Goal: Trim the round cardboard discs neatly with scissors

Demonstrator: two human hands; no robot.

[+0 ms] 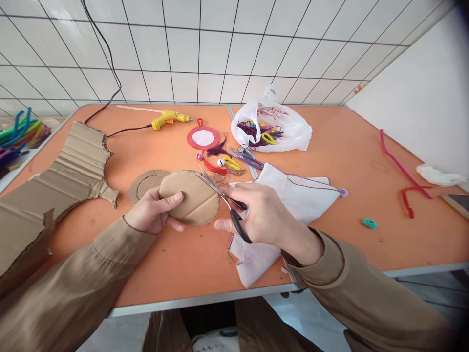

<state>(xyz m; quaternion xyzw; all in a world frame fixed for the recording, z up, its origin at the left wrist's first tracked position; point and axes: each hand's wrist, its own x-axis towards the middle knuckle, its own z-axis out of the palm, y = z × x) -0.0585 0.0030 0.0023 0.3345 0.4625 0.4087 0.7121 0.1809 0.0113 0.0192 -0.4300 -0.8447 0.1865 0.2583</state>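
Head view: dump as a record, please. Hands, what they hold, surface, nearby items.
left hand: holds cardboard disc
right hand: holds scissors
blades: slightly parted, across disc's upper-right edge in view; contact unclear
surface: orange table
left side: cut cardboard sheet
back: yellow glue gun, white bag
by right hand: white cloth
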